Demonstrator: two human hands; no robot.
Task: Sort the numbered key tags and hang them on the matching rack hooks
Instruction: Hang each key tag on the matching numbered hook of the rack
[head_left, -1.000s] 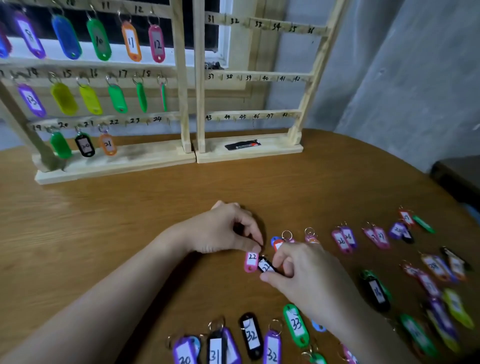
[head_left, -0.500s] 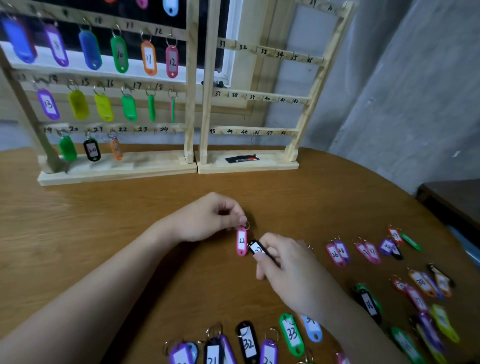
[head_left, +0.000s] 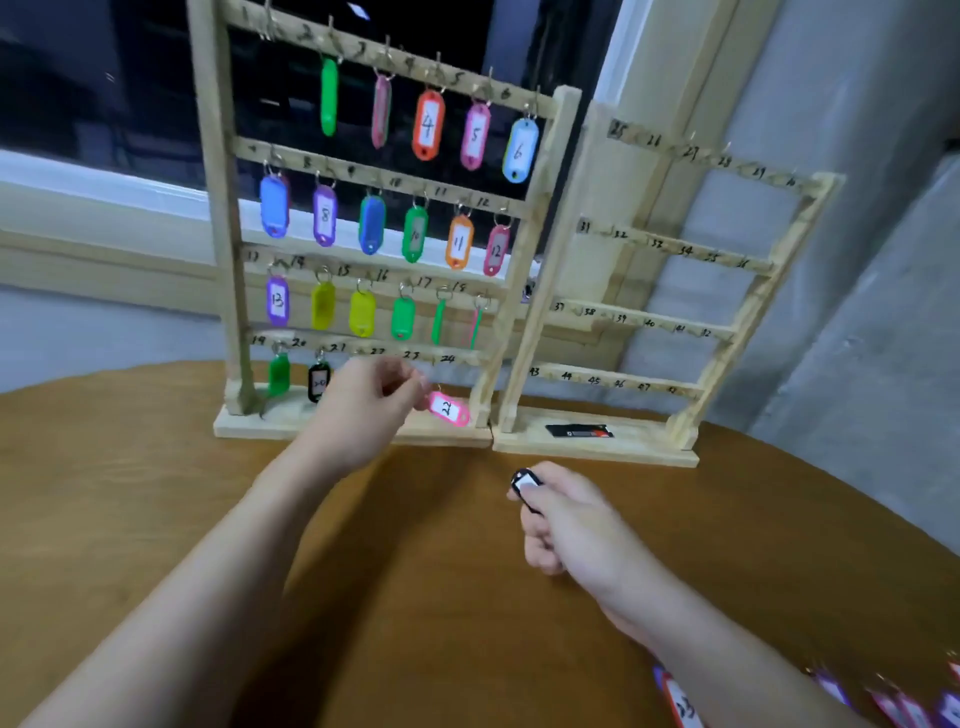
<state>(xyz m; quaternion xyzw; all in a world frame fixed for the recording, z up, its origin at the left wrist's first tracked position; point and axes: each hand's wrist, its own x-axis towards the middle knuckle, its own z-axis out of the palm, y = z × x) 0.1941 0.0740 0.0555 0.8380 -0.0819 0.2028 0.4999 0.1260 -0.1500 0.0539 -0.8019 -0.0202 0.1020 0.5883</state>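
Pinching the ring end of a pink key tag (head_left: 448, 408) marked "22", the left hand (head_left: 370, 410) is reaching toward the bottom rail of the left wooden rack (head_left: 218, 218), and the tag is hanging tilted just in front of the rack's base, below the handwritten "23" and "24". On that rail, which is reading "19" to "24", a green tag (head_left: 279, 375) is hanging under "19" and a black tag (head_left: 318, 382) under "20", its writing too blurred to be sure of. Above, the third rail is carrying a purple "13" tag (head_left: 277, 301) beside yellow and green tags whose labels are not readable; the second rail is showing a purple "8", an orange "11" and a pink "12"; the top rail is showing an orange "4" tag (head_left: 428, 124), a pink "5" and a pale blue "6". The right wooden rack (head_left: 748, 312), standing against the left one, is bearing numbers from "25" to about "48" on its rails, with no tags hanging. A small black label (head_left: 579, 431) is lying on its base, its print too small to read. The right hand (head_left: 563, 519) is hovering over the round wooden table (head_left: 156, 493), fingers curled round a black key tag (head_left: 525, 486) with a white insert whose number is not legible. At the lower right edge, loose tags (head_left: 680, 704) are lying on the table, one reading "23".
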